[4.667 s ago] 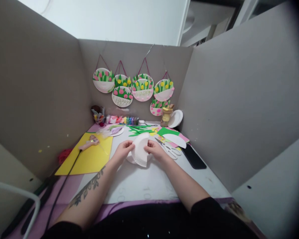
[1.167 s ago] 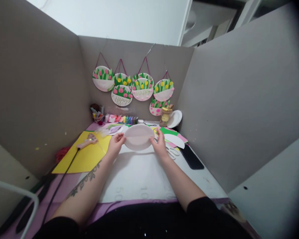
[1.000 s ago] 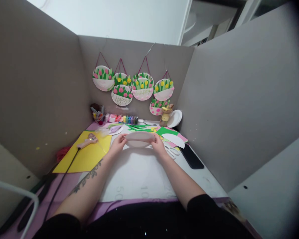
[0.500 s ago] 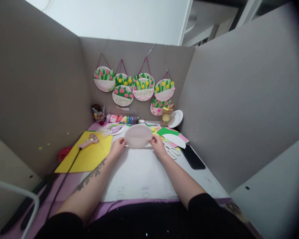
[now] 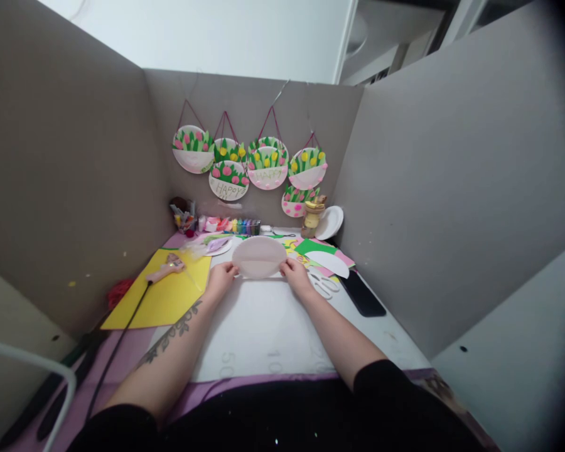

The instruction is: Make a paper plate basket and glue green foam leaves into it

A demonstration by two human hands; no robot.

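A white paper plate (image 5: pixel 258 254) is held up above the white work mat (image 5: pixel 258 326), facing me, with a half-plate pocket across its lower part. My left hand (image 5: pixel 223 277) pinches its left edge, and my right hand (image 5: pixel 294 274) grips the right edge. Just right of my right hand lie white-handled scissors (image 5: pixel 324 286). Beyond them rests a white cut plate piece (image 5: pixel 328 263) on green and pink paper.
A pink hot glue gun (image 5: pixel 167 269) lies on yellow sheets (image 5: pixel 160 301), its cord running toward me. A black phone (image 5: pixel 363 294) is at the right. Paint bottles (image 5: pixel 235 225) line the back; decorated plates (image 5: pixel 267 168) hang on the grey partition.
The whole view has shifted slightly, so things sit a little further left. Both hands keep their hold on the paper plate, which has hardly moved.
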